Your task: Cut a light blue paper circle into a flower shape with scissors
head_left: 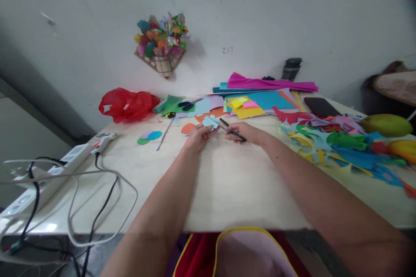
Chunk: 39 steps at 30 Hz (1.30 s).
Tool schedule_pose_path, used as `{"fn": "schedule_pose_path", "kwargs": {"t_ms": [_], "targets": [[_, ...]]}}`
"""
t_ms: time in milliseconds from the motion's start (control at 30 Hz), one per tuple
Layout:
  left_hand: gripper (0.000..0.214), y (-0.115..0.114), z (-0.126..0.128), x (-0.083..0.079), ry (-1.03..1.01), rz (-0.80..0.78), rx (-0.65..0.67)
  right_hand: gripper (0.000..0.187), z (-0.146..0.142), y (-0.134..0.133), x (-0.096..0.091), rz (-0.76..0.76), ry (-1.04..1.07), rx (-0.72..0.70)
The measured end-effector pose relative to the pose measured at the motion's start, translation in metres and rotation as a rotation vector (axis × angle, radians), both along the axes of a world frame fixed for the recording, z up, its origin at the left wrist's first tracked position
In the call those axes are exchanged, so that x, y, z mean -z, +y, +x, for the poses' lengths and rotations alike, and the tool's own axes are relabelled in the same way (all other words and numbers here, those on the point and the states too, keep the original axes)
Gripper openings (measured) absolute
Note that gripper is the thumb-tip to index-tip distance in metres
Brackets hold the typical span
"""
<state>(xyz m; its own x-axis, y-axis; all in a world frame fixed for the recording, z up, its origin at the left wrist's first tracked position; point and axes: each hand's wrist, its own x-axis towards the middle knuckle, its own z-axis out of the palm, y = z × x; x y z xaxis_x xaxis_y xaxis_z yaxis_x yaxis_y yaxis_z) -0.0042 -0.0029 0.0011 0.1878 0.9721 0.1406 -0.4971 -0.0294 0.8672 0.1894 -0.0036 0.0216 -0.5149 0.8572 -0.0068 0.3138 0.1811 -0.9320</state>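
Note:
In my left hand is a light blue paper flower shape, pinched by its near edge above the table. My right hand grips black-handled scissors, whose blades point left and meet the paper. Just left of the held paper lies an orange paper circle, with orange paper pieces behind it. Farther left, blue and green paper circles overlap beside a thin purple strip. Part of the paper's edge is hidden by my left fingers.
Colored paper scraps spread over the right side, near a dark phone and a green mango. Stacked paper sheets, a second pair of scissors and a red plastic bag sit at the back. Cables and a power strip lie left.

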Motion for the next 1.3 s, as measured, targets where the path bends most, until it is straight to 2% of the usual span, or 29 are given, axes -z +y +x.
{"fn": "schedule_pose_path", "kwargs": {"t_ms": [733,900,1167,1300], "targets": [[0.026,-0.001,0.000,0.001,0.121,-0.015,0.058,0.026,0.002,0.005,0.003,0.053,0.015,0.067],[0.026,-0.002,0.001,-0.001,0.106,-0.005,0.028,0.026,0.003,0.003,0.001,0.012,-0.007,0.037],[0.021,-0.003,0.000,-0.002,0.139,0.014,0.015,0.015,0.005,-0.004,-0.006,-0.103,0.006,-0.024],[0.019,-0.002,0.000,-0.001,0.146,0.025,0.007,0.015,0.005,-0.005,-0.007,-0.083,0.008,-0.009]]}}
